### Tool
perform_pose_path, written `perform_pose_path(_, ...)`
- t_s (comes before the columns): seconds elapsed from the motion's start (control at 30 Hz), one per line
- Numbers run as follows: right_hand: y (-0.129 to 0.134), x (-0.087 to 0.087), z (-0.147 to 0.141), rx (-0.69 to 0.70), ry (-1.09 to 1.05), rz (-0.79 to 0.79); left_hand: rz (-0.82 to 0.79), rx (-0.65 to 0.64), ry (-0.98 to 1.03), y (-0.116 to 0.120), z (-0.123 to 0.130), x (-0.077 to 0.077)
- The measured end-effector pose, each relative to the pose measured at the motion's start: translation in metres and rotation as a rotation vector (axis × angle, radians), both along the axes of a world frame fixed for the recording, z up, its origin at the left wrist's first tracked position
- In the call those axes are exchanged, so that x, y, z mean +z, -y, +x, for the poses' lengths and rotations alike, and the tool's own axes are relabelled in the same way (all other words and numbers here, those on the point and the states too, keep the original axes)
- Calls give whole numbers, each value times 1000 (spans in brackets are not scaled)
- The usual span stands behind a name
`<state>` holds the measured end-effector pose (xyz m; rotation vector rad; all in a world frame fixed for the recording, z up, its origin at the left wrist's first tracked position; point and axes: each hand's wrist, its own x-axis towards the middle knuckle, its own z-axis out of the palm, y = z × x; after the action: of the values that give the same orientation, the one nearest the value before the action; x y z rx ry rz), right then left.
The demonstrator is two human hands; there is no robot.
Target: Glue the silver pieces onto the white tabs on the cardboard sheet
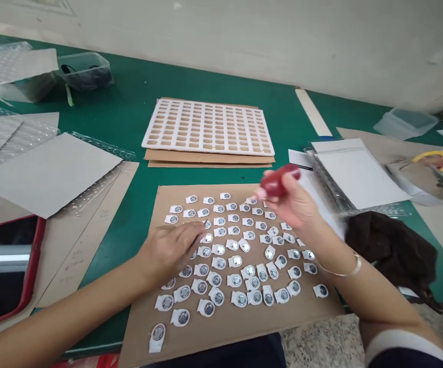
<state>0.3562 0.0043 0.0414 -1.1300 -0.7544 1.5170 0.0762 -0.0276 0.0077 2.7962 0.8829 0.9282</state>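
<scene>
My right hand (296,207) is closed around a small red bottle-like object (280,180), blurred by motion, held tilted above the far part of a cardboard sheet (229,322). On the sheet lie many small white tabs, each with a round silver disc, such as one tab (158,335) at the near left corner. My left hand (173,248) rests low over the left side of these tabs, its fingers pinched together. A thin dark tip shows at the fingertips; what it belongs to is mostly hidden.
Behind the sheet, a white grid tray (208,125) lies on cardboard. To the left are a red-cased phone (10,271), grey card (52,171) and a clear box (85,71). Rightward are stacked cards (363,171), dark cloth (392,255) and yellow-handled scissors (432,156).
</scene>
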Motion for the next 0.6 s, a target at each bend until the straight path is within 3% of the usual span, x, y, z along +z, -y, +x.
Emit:
perform_pose_path(0.13, -21, -12, -49, 257, -42, 30, 63, 2, -184, 12, 9, -8)
perform_pose_path(0.2, -24, -17, -65, 306, -19, 19, 123, 1, -228, 18, 12, -9)
perform_pose_path(0.3, -27, -22, -80, 335, -5, 8, 184, 46, -245, 25, 14, -11)
perform_pose_path(0.43, -26, -24, -89, 383, 117, 52, 121, 124, -256, 29, 13, -15)
perform_pose_path(0.6, -21, -20, -98, 354, 224, 165, 116, 78, -298, 26, 15, -16)
